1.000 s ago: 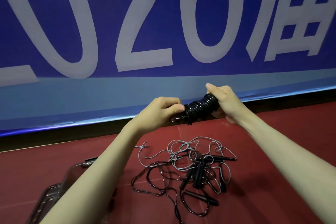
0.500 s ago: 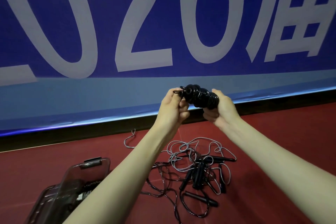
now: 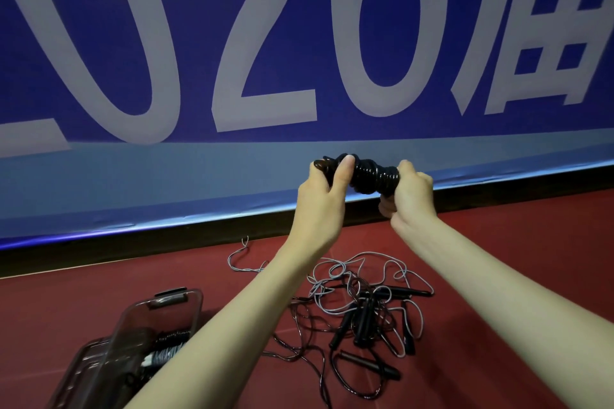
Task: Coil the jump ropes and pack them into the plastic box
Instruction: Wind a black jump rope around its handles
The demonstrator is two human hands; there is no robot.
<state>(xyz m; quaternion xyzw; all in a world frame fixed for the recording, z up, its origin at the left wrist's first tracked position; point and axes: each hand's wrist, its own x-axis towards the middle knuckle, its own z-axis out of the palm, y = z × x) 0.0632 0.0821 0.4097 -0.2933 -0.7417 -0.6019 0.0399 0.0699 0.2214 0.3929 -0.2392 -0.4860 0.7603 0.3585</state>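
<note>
Gripping a tightly wound black rope coil at centre frame, a person's left hand pinches one end while the right hand curls round the other, both raised before a blue banner. Below them, loose ropes lie tangled on the red floor. At lower left an open plastic box holds coiled ropes, partly hidden by the left forearm.

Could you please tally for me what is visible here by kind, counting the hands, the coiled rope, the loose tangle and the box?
Hands: 2, left hand and right hand
Coiled black rope: 1
Tangle of loose ropes: 1
Plastic box: 1
Total: 5
</note>
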